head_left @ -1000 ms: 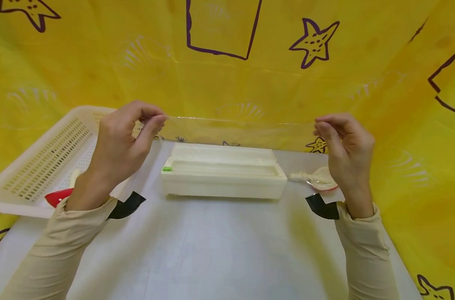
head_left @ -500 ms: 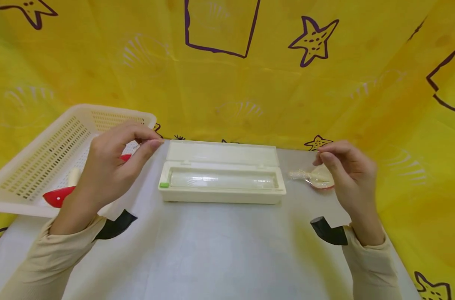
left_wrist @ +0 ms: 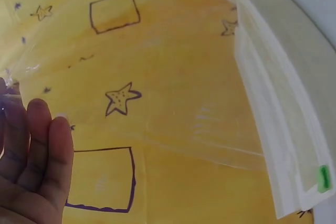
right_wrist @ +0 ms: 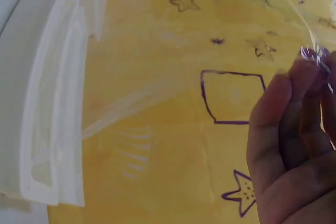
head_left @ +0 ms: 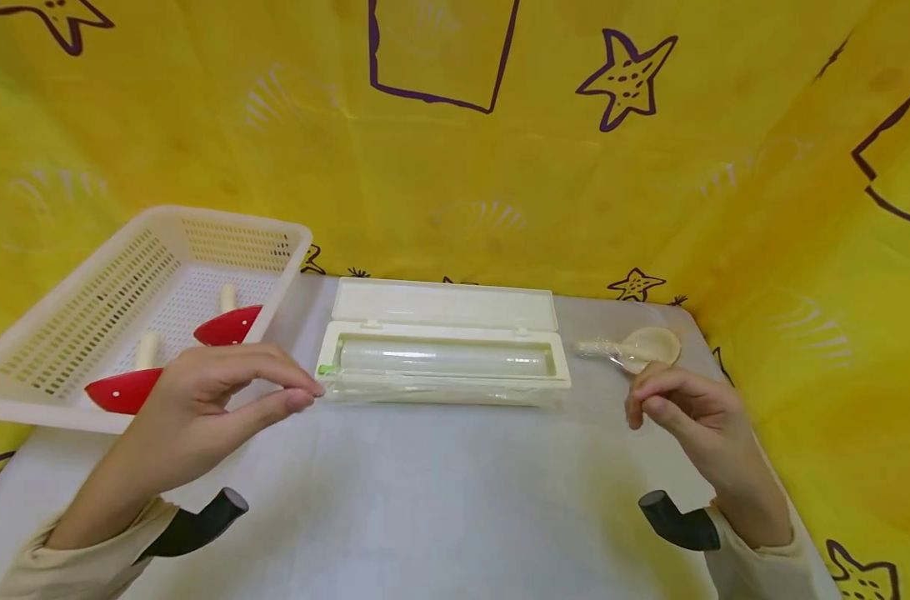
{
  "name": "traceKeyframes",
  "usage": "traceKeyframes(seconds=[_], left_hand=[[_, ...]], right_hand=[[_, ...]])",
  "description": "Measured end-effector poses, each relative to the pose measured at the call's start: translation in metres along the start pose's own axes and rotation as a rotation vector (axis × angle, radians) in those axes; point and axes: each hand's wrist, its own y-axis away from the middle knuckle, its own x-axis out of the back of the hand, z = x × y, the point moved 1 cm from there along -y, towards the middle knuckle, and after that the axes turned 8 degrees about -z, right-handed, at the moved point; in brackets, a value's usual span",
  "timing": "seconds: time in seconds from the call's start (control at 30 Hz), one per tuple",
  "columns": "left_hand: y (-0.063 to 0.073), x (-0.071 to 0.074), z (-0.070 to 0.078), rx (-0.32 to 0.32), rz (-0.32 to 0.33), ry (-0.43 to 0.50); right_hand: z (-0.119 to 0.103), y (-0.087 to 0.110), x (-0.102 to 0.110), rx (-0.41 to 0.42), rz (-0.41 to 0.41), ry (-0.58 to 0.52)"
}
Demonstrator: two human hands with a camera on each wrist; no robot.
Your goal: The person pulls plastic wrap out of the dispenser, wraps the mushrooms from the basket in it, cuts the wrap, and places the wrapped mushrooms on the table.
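1. Your left hand (head_left: 188, 417) is pinching one end of the film (head_left: 440, 392); thumb and fingers are leaving only a narrow gap.
2. Your right hand (head_left: 706, 429) is pinching the other end the same way, and the right wrist view is showing film crumpling at its fingertips.
3. Between your hands, the clear film is crossing low along the near edge of the box (head_left: 447, 329).
4. Both hands are now sitting lower and nearer than a second ago, when the film was running high against the cloth (head_left: 500, 183).
5. For the work, that is apparently bringing the sheet down toward the table (head_left: 440, 500); whether it is still joining the roll (head_left: 440, 358), I cannot tell.
6. The box is standing in the middle, its lid (head_left: 447, 304) lying open on the far side, the roll showing inside, a green tab (head_left: 326, 370) sitting at the left end.
7. On the right, a wrapped spoon (head_left: 650, 346) is lying just beyond your right hand, its handle pointing left.
8. On the left, the basket (head_left: 65, 308) is holding two red spoons (head_left: 228, 327).
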Motion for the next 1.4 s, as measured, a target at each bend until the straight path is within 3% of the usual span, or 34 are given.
traceKeyframes(seconds=[0.13,0.43,0.63,0.8,0.97,1.03,1.17,1.3,1.4], left_hand=[[0.016,-0.004,-0.001,0.041,-0.085,0.067],[0.047,-0.017,0.001,0.233,-0.257,-0.028],[0.076,-0.037,-0.016,0.259,-0.327,0.047],[0.096,-0.052,-0.032,0.321,-0.408,0.039],[0.108,-0.061,-0.044,0.493,-0.516,0.12],[0.113,-0.064,-0.048,0.56,-0.545,0.168],[0.122,-0.071,-0.055,0.593,-0.562,0.173],[0.129,-0.076,-0.06,0.55,-0.561,0.115],[0.131,-0.079,-0.062,0.609,-0.571,0.139]], right_hand=[[0.007,0.016,-0.002,-0.092,-0.158,-0.059],[0.025,0.047,-0.015,-0.328,-0.362,-0.167],[0.037,0.066,-0.028,-0.544,-0.446,-0.254],[0.05,0.083,-0.039,-0.693,-0.506,-0.232],[0.062,0.096,-0.049,-0.729,-0.535,-0.185],[0.067,0.1,-0.051,-0.704,-0.539,-0.168],[0.073,0.105,-0.054,-0.687,-0.522,-0.103],[0.075,0.107,-0.058,-0.683,-0.48,-0.013],[0.074,0.109,-0.059,-0.709,-0.456,0.007]])
